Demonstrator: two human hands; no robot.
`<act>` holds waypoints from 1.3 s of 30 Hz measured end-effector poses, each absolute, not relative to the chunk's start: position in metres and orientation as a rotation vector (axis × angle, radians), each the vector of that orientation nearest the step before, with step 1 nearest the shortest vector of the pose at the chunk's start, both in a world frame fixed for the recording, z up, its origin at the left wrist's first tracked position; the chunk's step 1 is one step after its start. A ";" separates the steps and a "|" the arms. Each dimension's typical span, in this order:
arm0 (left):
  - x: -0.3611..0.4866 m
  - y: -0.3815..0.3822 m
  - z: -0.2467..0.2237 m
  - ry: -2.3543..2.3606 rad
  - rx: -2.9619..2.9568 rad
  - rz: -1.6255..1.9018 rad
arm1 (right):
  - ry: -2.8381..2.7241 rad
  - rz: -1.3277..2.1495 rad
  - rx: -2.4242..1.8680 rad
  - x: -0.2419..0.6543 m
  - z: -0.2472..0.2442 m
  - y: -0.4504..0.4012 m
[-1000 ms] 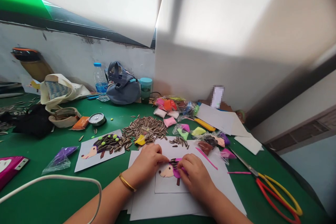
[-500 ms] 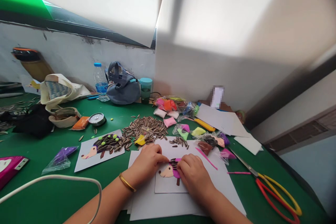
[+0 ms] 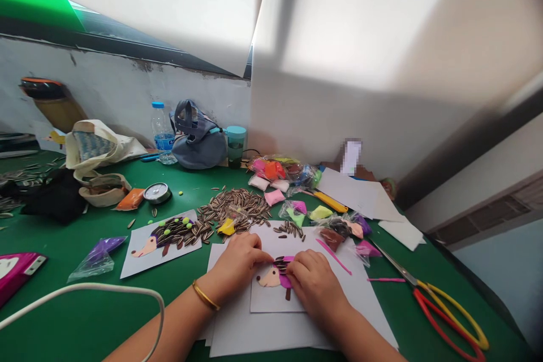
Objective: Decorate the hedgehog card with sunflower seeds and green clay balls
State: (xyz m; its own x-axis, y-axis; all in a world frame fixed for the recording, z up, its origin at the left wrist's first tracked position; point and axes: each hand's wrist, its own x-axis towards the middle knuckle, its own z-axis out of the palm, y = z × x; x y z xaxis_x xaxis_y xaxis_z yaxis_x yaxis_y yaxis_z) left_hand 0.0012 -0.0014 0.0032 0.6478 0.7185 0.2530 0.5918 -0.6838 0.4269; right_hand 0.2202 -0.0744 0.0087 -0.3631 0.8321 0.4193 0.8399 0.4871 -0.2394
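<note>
Paper, clay and seed hedgehog collage on a green table, seen from a head-worn camera. The unfinished hedgehog collage lies on a smooth white card, which rests on loose paper sheets, between the two hands. Its body is soft, matte clay, with a peach, pointed snout and a magenta back. Glossy, striped sunflower seeds form short, overlapping rows along the back. The left hand is curved, with its fingertips down beside the seed rows; a smooth gold bangle circles its wrist. The right hand arches over the magenta clay, its fingers bent and close together. The fingers hide whether either hand has hold of a seed. At 11 o'clock from the card lies a heap of loose seeds; at 9 o'clock, a finished hedgehog card with round green clay dots. At 1 o'clock, crinkled plastic bags of coloured clay crowd together; at 4 o'clock rest scissors with looped red and yellow handles.
</note>
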 end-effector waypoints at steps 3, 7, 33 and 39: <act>0.000 -0.002 0.004 1.040 2.557 0.589 | -2.202 0.036 -1.357 0.223 0.013 -0.076; -0.003 -0.002 0.009 0.997 2.558 0.590 | -2.103 0.088 -1.343 0.231 0.016 -0.074; 0.005 -0.013 0.022 0.868 2.697 0.448 | -2.056 0.287 -1.355 0.232 0.005 -0.075; 0.006 -0.014 0.022 0.874 2.693 0.442 | -2.057 0.297 -1.348 0.231 0.005 -0.075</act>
State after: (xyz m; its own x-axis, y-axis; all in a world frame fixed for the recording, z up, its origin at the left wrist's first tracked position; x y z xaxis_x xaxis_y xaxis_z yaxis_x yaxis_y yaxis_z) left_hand 0.0060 -0.0142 0.0222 0.7708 0.6044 0.2013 0.5202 -0.7796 0.3487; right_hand 0.2315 -0.0746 0.0054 -0.2581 0.8817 0.3949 0.7338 0.4448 -0.5136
